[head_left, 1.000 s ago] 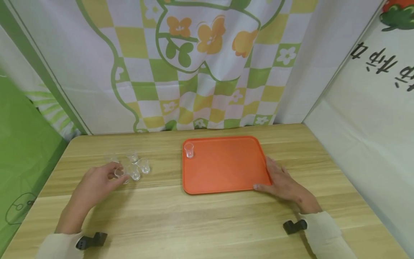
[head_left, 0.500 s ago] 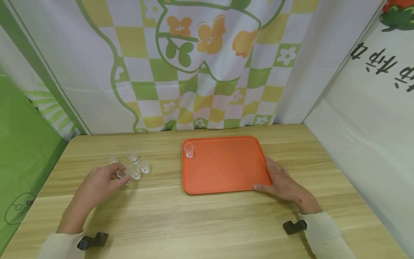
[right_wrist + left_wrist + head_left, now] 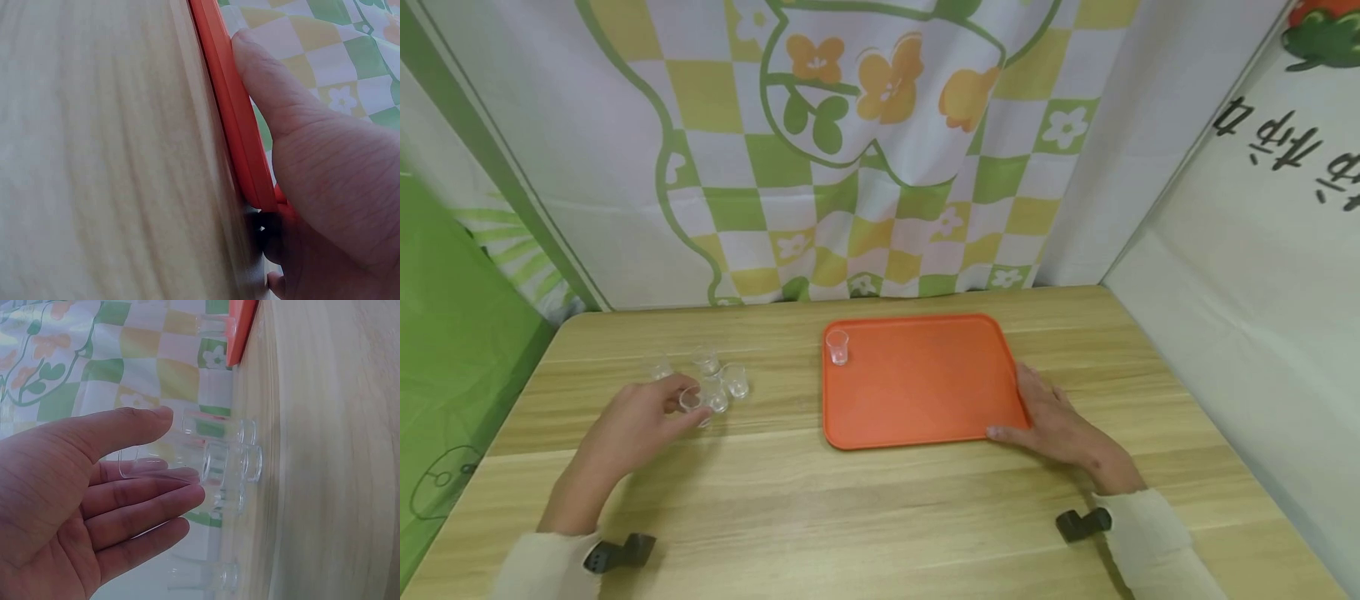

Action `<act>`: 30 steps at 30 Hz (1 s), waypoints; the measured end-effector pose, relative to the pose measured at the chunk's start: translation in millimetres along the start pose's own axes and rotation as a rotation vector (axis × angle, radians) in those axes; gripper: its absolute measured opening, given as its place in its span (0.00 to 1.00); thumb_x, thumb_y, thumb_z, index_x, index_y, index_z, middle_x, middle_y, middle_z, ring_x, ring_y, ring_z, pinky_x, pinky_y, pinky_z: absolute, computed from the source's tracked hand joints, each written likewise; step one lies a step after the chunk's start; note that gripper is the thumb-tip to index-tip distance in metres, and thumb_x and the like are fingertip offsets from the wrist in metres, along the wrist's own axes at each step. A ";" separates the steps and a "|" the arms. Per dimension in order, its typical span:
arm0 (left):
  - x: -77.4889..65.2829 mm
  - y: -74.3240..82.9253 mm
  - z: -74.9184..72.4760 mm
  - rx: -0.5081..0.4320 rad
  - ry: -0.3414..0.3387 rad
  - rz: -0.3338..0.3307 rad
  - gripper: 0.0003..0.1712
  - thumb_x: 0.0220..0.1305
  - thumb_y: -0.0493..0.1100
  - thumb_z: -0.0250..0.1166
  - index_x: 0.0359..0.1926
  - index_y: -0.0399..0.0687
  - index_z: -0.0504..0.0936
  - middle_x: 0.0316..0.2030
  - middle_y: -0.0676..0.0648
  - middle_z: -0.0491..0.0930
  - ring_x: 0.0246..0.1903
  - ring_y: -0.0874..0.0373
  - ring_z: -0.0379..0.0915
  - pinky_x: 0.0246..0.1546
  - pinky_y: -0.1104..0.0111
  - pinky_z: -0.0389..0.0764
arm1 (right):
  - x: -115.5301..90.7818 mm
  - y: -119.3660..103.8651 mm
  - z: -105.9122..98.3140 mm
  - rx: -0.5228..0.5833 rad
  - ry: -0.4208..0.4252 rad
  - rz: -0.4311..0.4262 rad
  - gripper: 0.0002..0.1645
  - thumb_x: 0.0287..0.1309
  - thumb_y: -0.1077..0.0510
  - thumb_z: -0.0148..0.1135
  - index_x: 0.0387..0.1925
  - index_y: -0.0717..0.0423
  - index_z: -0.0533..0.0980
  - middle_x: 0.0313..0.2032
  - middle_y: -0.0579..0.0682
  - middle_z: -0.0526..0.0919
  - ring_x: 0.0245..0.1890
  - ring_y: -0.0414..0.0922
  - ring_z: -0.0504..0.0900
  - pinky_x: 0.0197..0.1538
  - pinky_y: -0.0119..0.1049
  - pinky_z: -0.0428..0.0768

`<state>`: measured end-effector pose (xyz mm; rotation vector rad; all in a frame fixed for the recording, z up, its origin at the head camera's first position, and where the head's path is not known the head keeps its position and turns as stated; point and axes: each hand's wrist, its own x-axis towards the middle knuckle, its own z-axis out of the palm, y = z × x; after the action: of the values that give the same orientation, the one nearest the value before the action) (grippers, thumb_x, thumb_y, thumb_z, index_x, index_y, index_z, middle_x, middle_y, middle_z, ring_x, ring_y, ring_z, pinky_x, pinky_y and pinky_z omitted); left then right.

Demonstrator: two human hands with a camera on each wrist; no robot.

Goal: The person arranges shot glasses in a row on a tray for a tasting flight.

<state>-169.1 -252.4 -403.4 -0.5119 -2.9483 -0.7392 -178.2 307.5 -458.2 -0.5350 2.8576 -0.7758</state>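
Observation:
Between the thumb and fingers of my left hand (image 3: 636,427) is a small clear shot glass (image 3: 181,457). In the left wrist view its base is clear of the table, higher than the bases of the other glasses. Right by it stands a cluster of several similar glasses (image 3: 736,382), partly overlapped by it. My right hand (image 3: 1056,423) grips the near right corner of an orange tray (image 3: 925,387), thumb on the near rim (image 3: 232,100) and fingers along the right side. One shot glass (image 3: 838,348) stands upright in the tray's far left corner.
Everything stands on a light wooden table (image 3: 820,517). A checked, flowered curtain (image 3: 880,208) hangs along its far edge. White sheeting (image 3: 1240,333) borders the right, and green cloth (image 3: 467,333) the left. Each wrist wears a black camera mount (image 3: 621,553).
My left hand has shifted slightly right with the shot glass, closer against the cluster, and the neighbouring glasses have moved a little. My right hand and the tray stay put.

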 end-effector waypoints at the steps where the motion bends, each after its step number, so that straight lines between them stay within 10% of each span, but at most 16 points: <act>1: 0.6 0.4 0.0 0.000 0.001 0.005 0.23 0.67 0.50 0.72 0.49 0.33 0.83 0.36 0.44 0.88 0.38 0.41 0.86 0.40 0.46 0.85 | 0.3 0.4 0.2 0.001 0.001 -0.002 0.70 0.62 0.35 0.69 0.80 0.67 0.36 0.79 0.69 0.42 0.77 0.68 0.42 0.69 0.76 0.43; 30: 8.2 10.3 5.0 -0.020 0.002 0.056 0.20 0.66 0.49 0.73 0.47 0.35 0.85 0.33 0.48 0.88 0.36 0.46 0.86 0.40 0.48 0.85 | 0.1 0.2 -0.8 -0.001 -0.021 0.025 0.71 0.63 0.33 0.67 0.80 0.68 0.35 0.79 0.68 0.39 0.78 0.67 0.41 0.71 0.73 0.40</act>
<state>-173.3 -239.0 -402.0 -0.5919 -2.9142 -0.7629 -178.5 308.0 -457.7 -0.5037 2.8403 -0.7595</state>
